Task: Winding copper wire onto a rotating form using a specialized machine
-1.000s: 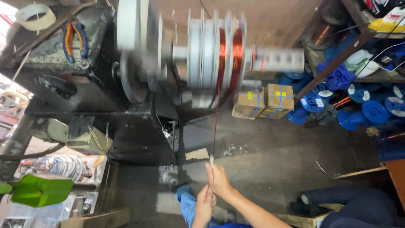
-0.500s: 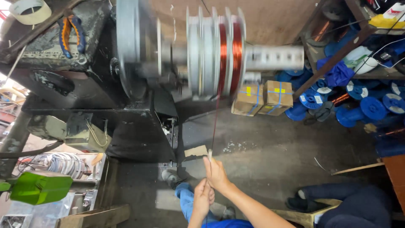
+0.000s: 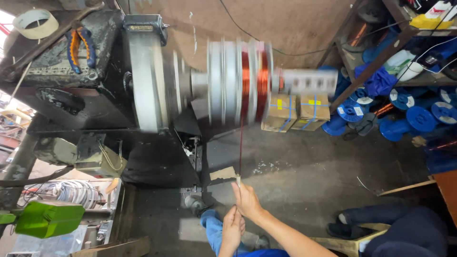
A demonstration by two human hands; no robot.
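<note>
A winding machine's white multi-slot former (image 3: pixel 228 85) is blurred with spin, and two of its slots hold copper wire coils (image 3: pixel 252 83). A thin copper wire (image 3: pixel 241 143) runs straight down from the coils to my hands. My right hand (image 3: pixel 248 201) pinches the wire through a small white sleeve (image 3: pixel 238 180) at its fingertips. My left hand (image 3: pixel 232 229) sits just below and nearer to me, closed around the same wire. Both hands hang over the concrete floor in front of the machine.
Two strapped cardboard boxes (image 3: pixel 290 112) and several blue spools (image 3: pixel 404 114) lie on the floor under a shelf at right. Pliers (image 3: pixel 78 45) and a tape roll (image 3: pixel 35 23) rest on the machine. A green object (image 3: pixel 47 219) sits lower left. Another person's dark-trousered leg (image 3: pixel 395 228) is at bottom right.
The former keeps spinning. My hands hold the wire in nearly the same spot; the view has shifted a little.
</note>
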